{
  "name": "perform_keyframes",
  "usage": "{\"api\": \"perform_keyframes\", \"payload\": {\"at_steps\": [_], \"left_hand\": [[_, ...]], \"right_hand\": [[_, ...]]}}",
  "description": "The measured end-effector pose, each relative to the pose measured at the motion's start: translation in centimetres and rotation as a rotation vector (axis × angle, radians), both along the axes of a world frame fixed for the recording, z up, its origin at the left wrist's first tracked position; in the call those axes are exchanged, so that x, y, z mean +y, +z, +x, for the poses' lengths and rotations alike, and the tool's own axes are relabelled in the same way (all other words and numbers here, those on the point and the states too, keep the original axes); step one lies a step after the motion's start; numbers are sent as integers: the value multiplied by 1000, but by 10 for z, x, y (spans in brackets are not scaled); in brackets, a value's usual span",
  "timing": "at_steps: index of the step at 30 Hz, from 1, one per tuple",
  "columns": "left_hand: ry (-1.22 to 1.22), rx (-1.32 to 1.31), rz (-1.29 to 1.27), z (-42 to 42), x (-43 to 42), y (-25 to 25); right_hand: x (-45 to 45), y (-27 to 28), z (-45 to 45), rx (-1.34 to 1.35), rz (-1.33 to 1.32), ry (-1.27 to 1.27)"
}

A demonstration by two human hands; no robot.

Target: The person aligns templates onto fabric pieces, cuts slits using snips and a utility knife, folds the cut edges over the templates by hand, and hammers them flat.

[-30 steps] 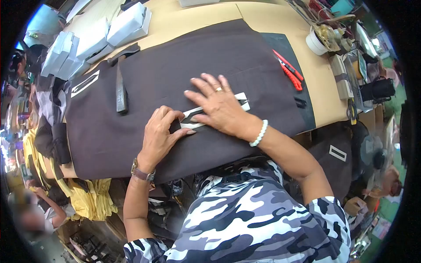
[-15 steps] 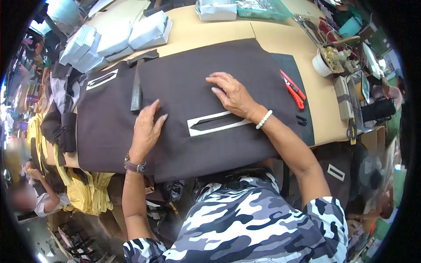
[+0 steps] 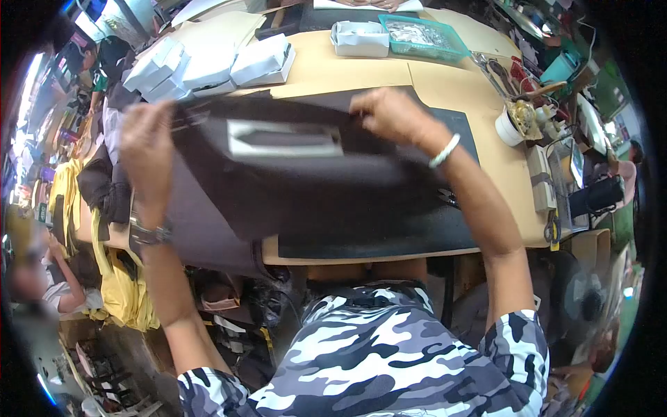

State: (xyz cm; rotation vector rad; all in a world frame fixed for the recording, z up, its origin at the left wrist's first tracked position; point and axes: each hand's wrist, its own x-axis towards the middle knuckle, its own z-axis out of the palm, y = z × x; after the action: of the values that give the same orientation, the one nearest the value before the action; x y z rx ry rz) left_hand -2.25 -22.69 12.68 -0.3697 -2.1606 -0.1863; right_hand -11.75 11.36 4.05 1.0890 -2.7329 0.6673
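A dark brown fabric piece (image 3: 299, 194) is lifted off the table between my hands, blurred by motion. On it is a white slotted rectangular patch (image 3: 243, 139) with a dark opening. My left hand (image 3: 149, 146), smeared by motion, is closed at the fabric's left upper corner. My right hand (image 3: 396, 115) pinches its far edge on the right, fingers bent. Beneath lies a black cutting mat (image 3: 389, 233). Another dark fabric piece (image 3: 208, 215) rests on the table at the left. The hammer and red cutter seen earlier do not show.
White boxes (image 3: 260, 62) stand at the table's back left. Farther back are an open white box (image 3: 360, 42) and a teal basket (image 3: 445, 45) of small pieces. A white tub (image 3: 509, 128) and scissors (image 3: 552, 229) are at the right. Yellow cloth (image 3: 128, 292) hangs at the left; other people are nearby.
Both hands went from open above the flat fabric to holding it. The fabric with the white patch has risen and shifted away and left, uncovering more of the cutting mat.
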Motion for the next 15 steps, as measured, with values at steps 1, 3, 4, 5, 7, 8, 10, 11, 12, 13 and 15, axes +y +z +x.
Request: {"api": "perform_keyframes", "payload": {"at_steps": [1,3,4,5,7,8,10,11,12,13,15], "left_hand": [[43,28,27,2,-8,18],[121,230,-129,8,-34,56],[27,405,-16,16,-34,70],[170,439,-96,32,-63,84],[472,535,62,69,-115,92],[518,571,62,90,-111,84],[919,448,215,132,-109,57],[725,517,-108,149,-138,29],[771,332,20,169,-151,-6],[831,146,138,190,-165,-42],[1052,-192,454,227,-121,-77]], "right_hand": [[-1,19,-12,126,33,-44],[-9,74,-6,476,-206,-38],[-17,93,2,519,-371,-71],[-26,113,23,438,-461,-151],[-35,130,53,530,-481,25],[-47,119,62,605,-479,70],[-72,87,84,687,-418,190],[-84,63,97,690,-359,263],[-100,34,113,596,-364,337],[-115,4,130,489,-350,406],[-141,-41,176,72,-77,603]]}}
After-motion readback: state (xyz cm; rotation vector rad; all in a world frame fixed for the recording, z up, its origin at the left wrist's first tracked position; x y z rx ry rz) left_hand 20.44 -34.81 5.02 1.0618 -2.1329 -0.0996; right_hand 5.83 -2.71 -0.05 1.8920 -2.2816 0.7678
